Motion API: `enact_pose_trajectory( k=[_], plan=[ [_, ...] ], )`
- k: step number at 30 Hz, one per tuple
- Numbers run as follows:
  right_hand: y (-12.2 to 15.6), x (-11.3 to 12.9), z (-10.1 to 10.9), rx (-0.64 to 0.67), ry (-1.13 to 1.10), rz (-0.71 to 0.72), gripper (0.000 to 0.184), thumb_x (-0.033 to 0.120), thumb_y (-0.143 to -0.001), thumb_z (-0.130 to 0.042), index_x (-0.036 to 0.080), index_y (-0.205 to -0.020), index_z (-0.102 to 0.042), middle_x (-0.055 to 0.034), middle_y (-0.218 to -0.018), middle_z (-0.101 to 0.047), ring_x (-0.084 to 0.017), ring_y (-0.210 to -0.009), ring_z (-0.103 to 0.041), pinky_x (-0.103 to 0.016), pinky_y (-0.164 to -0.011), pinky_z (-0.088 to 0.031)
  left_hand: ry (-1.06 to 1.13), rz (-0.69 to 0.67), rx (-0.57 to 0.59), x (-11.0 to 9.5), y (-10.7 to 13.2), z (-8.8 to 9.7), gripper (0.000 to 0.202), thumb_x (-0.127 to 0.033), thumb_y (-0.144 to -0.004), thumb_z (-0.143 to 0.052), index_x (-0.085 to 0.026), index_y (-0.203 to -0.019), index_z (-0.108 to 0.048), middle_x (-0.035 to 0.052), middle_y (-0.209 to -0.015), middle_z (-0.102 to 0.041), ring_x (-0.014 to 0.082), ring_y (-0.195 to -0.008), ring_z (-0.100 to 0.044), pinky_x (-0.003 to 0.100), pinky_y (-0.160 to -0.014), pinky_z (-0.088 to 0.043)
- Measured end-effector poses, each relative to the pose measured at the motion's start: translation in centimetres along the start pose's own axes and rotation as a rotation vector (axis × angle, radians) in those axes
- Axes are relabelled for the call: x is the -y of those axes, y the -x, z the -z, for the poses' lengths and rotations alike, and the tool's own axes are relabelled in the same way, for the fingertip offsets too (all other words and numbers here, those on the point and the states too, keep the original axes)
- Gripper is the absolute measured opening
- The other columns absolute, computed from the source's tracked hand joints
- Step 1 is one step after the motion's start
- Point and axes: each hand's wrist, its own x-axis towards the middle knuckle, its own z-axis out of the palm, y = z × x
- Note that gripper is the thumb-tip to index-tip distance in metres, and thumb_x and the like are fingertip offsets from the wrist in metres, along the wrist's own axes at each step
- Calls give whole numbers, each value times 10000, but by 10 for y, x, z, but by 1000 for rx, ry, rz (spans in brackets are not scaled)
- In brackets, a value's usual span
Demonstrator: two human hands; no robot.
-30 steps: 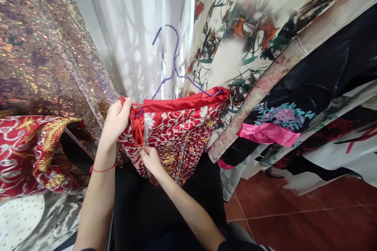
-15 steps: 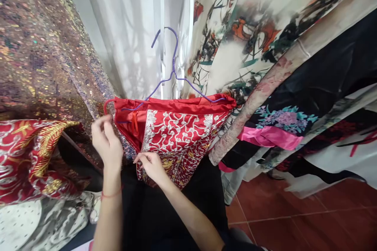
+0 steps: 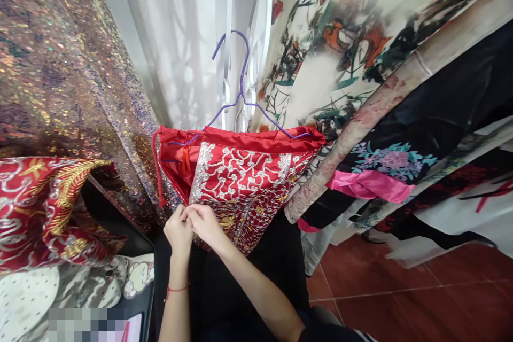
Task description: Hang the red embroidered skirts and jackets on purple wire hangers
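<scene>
A red skirt (image 3: 240, 179) with silver and gold embroidery hangs by its waistband from a purple wire hanger (image 3: 242, 85). Its left side gapes, showing the red lining and a small orange-red loop. From the waistband's left end a red cord (image 3: 157, 171) dangles. My left hand (image 3: 178, 230) and my right hand (image 3: 205, 224) meet at the lower end of this side opening. Both have their fingers pinched together on the skirt's edge. The fingertips hide the exact spot they grip.
Sequined fabric (image 3: 92, 75) hangs at left, white curtain-like cloth (image 3: 168, 37) behind. Flower-printed cloth (image 3: 312, 80) and dark garments (image 3: 452, 80) fill the right. Another red embroidered piece (image 3: 52, 208) lies at left above a dotted white item (image 3: 28, 299). Red floor tiles (image 3: 372, 294) show below.
My left hand has come down and right from beside the waistband cord to join my right hand at the skirt's edge. The cord now hangs straight down. My right hand stays pinched there.
</scene>
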Motion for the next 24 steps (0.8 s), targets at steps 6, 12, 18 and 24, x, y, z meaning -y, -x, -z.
enact_pose_trajectory(
  k=[6, 12, 18, 24],
  plan=[
    [-2, 1, -5, -1, -102, -72, 370, 437, -937, -512, 177, -750, -696, 58, -495, -446, -75, -425, -394, -200, -436, -330, 53, -22, 113, 6, -12, -6, 133, -229, -803, -500, -201, -674, -491, -2, -539, -470, 134, -498, -393, 265, -560, -264],
    [-9, 48, -12, -83, -243, 72, 361, 482, -917, -526, 171, -804, -669, 70, -523, -436, -61, -428, -374, -206, -448, -315, 53, 26, 94, -1, -4, -22, 179, -178, -788, -452, -216, -614, -470, 39, -556, -521, 182, -546, -499, 305, -565, -347],
    [-18, 81, -10, -76, -160, 169, 338, 440, -952, -466, 173, -863, -653, 79, -525, -452, -56, -431, -397, -193, -463, -342, 87, 14, 119, 1, 3, -26, 135, -268, -783, -482, -216, -660, -503, 75, -638, -594, 230, -597, -587, 342, -589, -417],
    [-2, 92, 40, 101, 59, 270, 306, 407, -977, -457, 195, -1044, -667, 42, -665, -577, -88, -509, -533, -225, -530, -451, 302, -131, -15, -13, -38, 6, 297, -396, -805, -562, -180, -1007, -538, 94, -897, -652, 217, -790, -645, 326, -726, -506]
  ],
)
